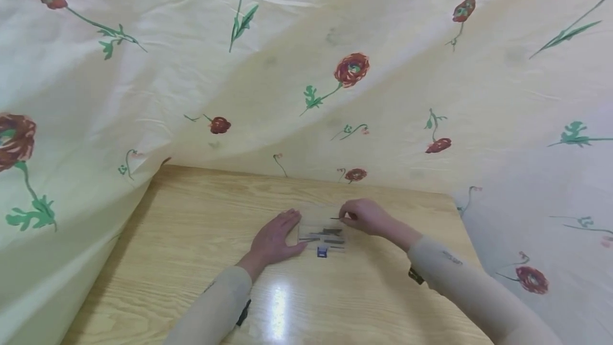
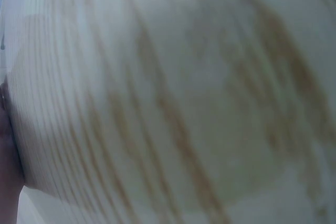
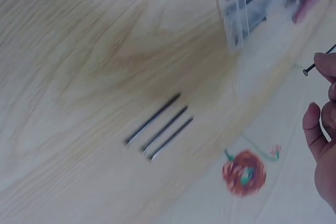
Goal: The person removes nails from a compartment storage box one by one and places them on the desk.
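Note:
A clear plastic box (image 1: pixel 313 217) with several dark nails (image 1: pixel 333 232) inside lies on the table. At its left side rests my left hand (image 1: pixel 274 238), fingers extended along the edge and thumb spread near the front corner. My right hand (image 1: pixel 366 216), over the box's far right part, pinches a nail (image 3: pixel 311 70) between thumb and fingertips, its flat head sticking out. In the right wrist view, three nails (image 3: pixel 165 129) lie side by side on the wood, apart from the box. The left wrist view has only a sliver of hand (image 2: pixel 9 166) at its left edge.
The wood-grain table (image 1: pixel 201 217) carries a bright reflection near the front. A flower-printed cloth (image 1: pixel 287 84) hangs behind the table and along both sides. A blue latch (image 1: pixel 322 252) sits at the box's front.

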{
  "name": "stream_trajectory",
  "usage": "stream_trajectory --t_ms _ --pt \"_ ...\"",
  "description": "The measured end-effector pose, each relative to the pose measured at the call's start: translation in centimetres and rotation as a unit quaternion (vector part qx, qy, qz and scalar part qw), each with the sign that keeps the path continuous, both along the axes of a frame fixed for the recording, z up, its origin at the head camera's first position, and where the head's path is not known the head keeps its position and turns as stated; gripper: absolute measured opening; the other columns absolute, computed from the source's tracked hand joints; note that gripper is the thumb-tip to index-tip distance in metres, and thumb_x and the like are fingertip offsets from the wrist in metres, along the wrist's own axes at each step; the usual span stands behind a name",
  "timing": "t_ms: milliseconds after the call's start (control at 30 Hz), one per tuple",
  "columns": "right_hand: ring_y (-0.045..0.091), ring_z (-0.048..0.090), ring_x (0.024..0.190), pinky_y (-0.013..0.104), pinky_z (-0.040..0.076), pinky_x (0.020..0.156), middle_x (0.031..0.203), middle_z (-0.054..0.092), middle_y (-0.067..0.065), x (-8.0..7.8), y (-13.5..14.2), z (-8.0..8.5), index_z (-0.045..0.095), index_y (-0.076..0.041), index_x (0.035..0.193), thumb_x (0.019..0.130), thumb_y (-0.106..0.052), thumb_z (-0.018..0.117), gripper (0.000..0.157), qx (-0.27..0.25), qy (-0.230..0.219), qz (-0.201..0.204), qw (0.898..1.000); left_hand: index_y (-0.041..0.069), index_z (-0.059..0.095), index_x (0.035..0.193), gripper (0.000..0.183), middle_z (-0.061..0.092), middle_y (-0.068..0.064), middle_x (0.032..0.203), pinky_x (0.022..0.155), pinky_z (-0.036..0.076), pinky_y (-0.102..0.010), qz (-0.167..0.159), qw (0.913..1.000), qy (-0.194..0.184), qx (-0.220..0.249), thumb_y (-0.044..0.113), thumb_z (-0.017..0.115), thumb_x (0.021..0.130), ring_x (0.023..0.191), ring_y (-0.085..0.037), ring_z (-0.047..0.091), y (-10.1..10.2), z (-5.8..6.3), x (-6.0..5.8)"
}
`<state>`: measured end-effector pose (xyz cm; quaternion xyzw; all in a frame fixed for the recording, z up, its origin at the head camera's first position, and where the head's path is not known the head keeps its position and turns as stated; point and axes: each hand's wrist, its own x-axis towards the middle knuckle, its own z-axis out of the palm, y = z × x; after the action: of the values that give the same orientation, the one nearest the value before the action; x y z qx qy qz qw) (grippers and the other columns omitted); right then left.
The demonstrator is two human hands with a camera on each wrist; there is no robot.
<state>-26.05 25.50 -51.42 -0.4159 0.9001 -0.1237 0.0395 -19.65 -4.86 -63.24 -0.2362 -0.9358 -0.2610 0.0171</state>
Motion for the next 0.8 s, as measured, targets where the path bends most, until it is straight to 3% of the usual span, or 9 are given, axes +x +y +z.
stream_trajectory --t_ms 200,367,800 --pt "-0.003 0.042 0.063 0.020 0.041 0.055 0.076 0.063 -0.011 0.7 3.4 0.5 0.079 -0.007 0.097 0.095 -0.012 0.081 0.006 -0.017 0.034 -0.022 0.999 0.013 0.049 0.161 0.082 0.044 -0.006 0.168 0.129 0.035 -0.045 0.003 0.9999 0.009 0.007 0.059 0.066 0.096 0.156 -0.027 0.040 0.1 0.0 0.3" --pt "-0.001 0.043 0.063 0.022 0.042 0.055 0.076 0.064 -0.010 1.9 5.8 0.4 0.080 -0.006 0.096 0.095 -0.012 0.080 0.006 -0.003 0.033 -0.064 0.997 0.013 0.049 0.161 0.082 0.044 -0.006 0.168 0.129 0.036 -0.045 0.005 0.9999 0.012 0.002 0.059 0.065 0.095 0.156 -0.028 0.040 0.2 -0.1 0.5" --pt "0.000 0.050 0.064 0.024 0.048 0.054 0.077 0.068 -0.007 4.6 9.6 -3.0 0.079 -0.010 0.093 0.088 -0.003 0.084 0.010 0.029 0.052 -0.090 0.994 0.012 0.050 0.160 0.082 0.045 -0.006 0.168 0.130 0.034 -0.043 0.004 0.9999 0.012 0.006 0.059 0.065 0.095 0.156 -0.027 0.040 0.4 -0.2 0.7"
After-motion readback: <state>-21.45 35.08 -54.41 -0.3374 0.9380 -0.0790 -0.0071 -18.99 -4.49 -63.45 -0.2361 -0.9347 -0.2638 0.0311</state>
